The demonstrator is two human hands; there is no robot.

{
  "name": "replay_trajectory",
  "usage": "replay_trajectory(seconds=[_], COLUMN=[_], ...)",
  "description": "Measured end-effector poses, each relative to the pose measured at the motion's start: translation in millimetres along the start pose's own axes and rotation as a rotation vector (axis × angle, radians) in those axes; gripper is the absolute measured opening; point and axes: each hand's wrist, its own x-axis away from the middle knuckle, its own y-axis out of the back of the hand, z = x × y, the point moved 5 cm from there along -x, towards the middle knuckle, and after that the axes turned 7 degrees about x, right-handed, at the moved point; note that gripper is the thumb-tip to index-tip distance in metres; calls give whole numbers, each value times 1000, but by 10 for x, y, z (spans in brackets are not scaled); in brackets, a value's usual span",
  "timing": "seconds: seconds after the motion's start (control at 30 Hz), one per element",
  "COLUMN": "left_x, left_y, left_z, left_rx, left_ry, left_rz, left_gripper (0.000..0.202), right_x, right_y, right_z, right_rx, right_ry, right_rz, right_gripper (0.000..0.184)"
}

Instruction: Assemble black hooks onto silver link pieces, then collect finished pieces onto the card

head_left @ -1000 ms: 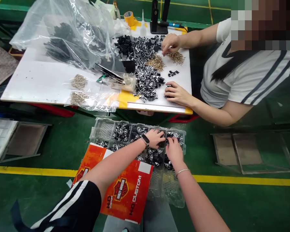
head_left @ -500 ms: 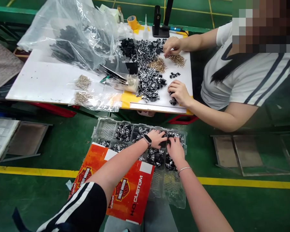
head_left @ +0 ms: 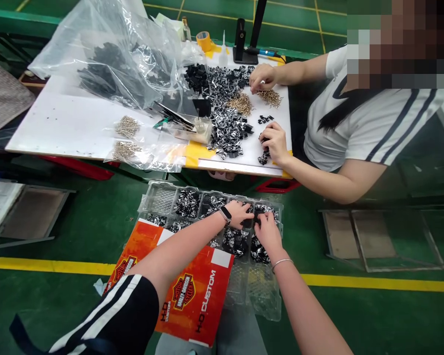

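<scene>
On my lap rests a clear plastic compartment tray (head_left: 162, 199), with small shiny black-and-silver parts (head_left: 188, 202) filling many of its cells. My left hand (head_left: 240, 215), with a band on its wrist, lies over a back-row cell, fingers spread and pointing right. Close beside it, my right hand (head_left: 268, 230) reaches into the back right cell, its fingers bent and drawn together among the parts. What sits between those fingertips is too small to make out. An orange-red printed cardboard sheet (head_left: 207, 305) covers the tray's front left part, beneath my left forearm.
A co-worker's hands (head_left: 276, 143) handle small dark parts at a white table (head_left: 59, 118) ahead. On it lie piled black parts (head_left: 227, 130), brass-coloured pins (head_left: 240, 104), a large clear bag (head_left: 122, 64) and an orange tape roll (head_left: 204, 42). Framed panels (head_left: 377, 236) stand at right.
The view has shifted slightly. Both my hands stay over the same tray cells, with only small finger movement. The co-worker's near hand has lifted a little, showing more dark parts under it.
</scene>
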Motion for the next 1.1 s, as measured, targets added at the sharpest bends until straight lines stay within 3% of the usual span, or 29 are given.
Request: replay_trajectory(seconds=[0.4,0.57,0.83,1.1], left_x=[4,31,52,27], left_y=[18,21,44,14], left_z=[35,70,102,96], left_rx=[32,26,-4,-2], left_ry=[-60,-98,-135,-163], left_rz=[-41,-64,-107,-151], left_gripper=[39,38,35,32], right_x=[4,25,380,613], right_y=[-16,54,207,173], right_z=[-85,-168,-282,-226], right_rx=[-114,-254,-558,-705], right_ry=[48,78,-81,-146], right_rz=[-65,-154,-403,-434], right_gripper=[26,23,27,27])
